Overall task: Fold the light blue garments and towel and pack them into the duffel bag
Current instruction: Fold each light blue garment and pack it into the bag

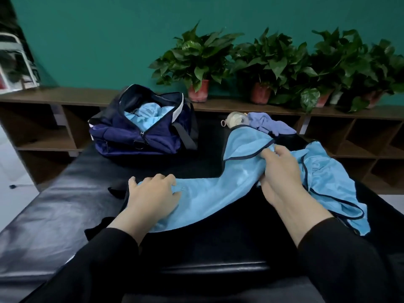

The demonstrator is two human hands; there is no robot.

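Note:
A light blue garment (218, 191) with dark navy piping lies spread and bunched across the black padded table (65, 206). My left hand (153, 197) presses on its near left end, fingers curled over the cloth. My right hand (282, 169) grips a bunched fold at the garment's middle. A navy duffel bag (122, 136) stands open at the far left of the table, with light blue fabric (148, 114) inside it.
A lavender cloth (271, 125) and a small pale round container (235, 120) lie at the table's far edge. Behind them runs a brown shelf unit (65, 96) carrying several potted plants (199, 62) against a teal wall.

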